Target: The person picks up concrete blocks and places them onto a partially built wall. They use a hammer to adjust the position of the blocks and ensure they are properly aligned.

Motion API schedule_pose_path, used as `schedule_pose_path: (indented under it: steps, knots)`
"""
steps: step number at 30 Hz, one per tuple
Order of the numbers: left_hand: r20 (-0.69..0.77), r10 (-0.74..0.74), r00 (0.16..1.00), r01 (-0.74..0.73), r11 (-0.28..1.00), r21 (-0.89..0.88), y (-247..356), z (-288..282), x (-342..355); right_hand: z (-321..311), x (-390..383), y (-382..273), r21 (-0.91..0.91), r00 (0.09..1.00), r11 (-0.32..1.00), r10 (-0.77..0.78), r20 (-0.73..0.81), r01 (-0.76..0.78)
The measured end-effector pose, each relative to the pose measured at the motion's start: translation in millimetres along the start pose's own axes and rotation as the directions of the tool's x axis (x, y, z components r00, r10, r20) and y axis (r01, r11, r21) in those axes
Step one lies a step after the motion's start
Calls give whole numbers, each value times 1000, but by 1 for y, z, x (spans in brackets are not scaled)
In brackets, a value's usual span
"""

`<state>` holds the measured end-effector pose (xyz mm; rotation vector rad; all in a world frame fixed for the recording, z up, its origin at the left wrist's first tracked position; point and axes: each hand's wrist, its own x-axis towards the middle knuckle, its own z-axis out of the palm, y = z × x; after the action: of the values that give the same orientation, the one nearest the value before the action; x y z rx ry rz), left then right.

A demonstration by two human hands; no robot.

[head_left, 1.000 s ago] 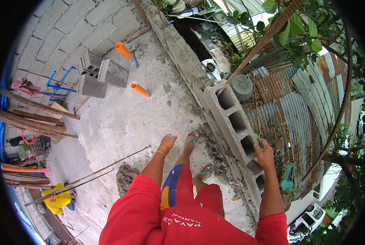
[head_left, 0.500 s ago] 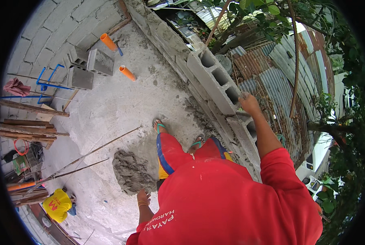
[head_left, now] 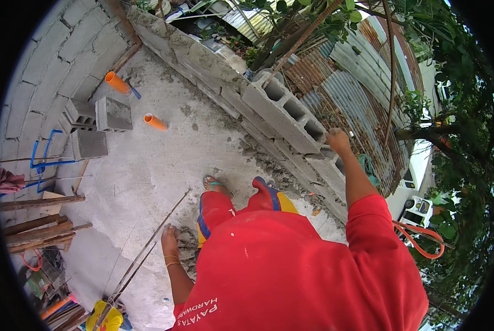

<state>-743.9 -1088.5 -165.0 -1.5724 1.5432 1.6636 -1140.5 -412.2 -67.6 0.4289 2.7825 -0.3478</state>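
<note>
**Desk:** What do you have from the head camera?

**Operator:** I'm looking straight down a red shirt. The left hand is low, at the edge of a grey mortar heap on the concrete floor. Its fingers curl down into the heap; I can't tell whether they have closed on anything.

**Desk:** And the other one?

**Operator:** The right hand is up on the block wall, fingers folded over the top edge of a hollow block, resting on it and gripping nothing loose.

**Desk:** Which way does the mortar lie from each hand?

**Operator:** Directly under the left one, touching it. From the right it is well apart, down and across the body, so the left is clearly nearer.

**Desk:** Anything with a long axis?

**Operator:** Thin steel rods run diagonally just beside the left wrist, from near the sandalled foot down toward a yellow container. The wall runs the other diagonal, upper left to lower right.

**Desk:** Surfaces?

**Operator:** The mortar looks wet, coarse and lumpy, the floor rough and pale. The blocks are grey and porous with square cores. Two orange pipe stubs are smooth and round, and loose blocks sit beyond them.
</note>
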Motion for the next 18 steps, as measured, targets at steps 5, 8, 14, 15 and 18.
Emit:
schedule_pose_path:
  steps: [5, 8, 14, 15, 18]
  knots:
    - [-20, 81, 997, -80, 996, 49, 67, -43, 24, 3, -25, -39, 200, 996, 980, 40, -83, -22]
    - [-60, 42, 997, -39, 998, 53, 82, -57, 35, 9, -31, -61, 221, 974, 975, 47, -222, 3]
    - [-96, -29, 995, 36, 997, 64, 102, -68, 56, 29, -22, -118, 216, 982, 975, -20, -189, 61]
    - [-115, -9, 993, 15, 999, 49, 107, -70, 60, 34, -16, -133, 280, 985, 950, -107, -135, 141]
    - [-141, -28, 990, 32, 999, 22, 111, -75, 78, 67, -1, -197, 540, 951, 815, -300, 79, 212]
